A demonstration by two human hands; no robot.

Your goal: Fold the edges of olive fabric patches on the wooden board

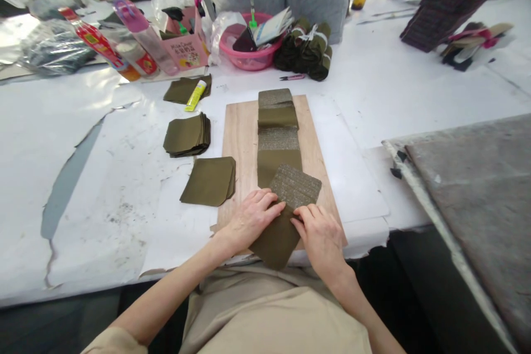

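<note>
An olive-green fabric piece [277, 239] lies at the near end of a wooden board [240, 133], partly folded so its grey speckled underside [296, 185] shows. My left hand [251, 218] presses on the fabric's left edge, fingers curled over the fold. My right hand [319, 235] rests on its right edge, fingers bent down onto the cloth. A row of overlapping fabric pieces [277, 130], alternately olive and grey, runs up the middle of the board beyond my hands.
Two stacks of olive squares [187, 135] [209, 181] lie left of the board, with a yellow tube [195, 95] on more fabric behind. A pink basin [249, 58], pink box [185, 44], bottles and rolled fabric bundles [307, 50] crowd the back. A grey padded surface [477, 188] stands right.
</note>
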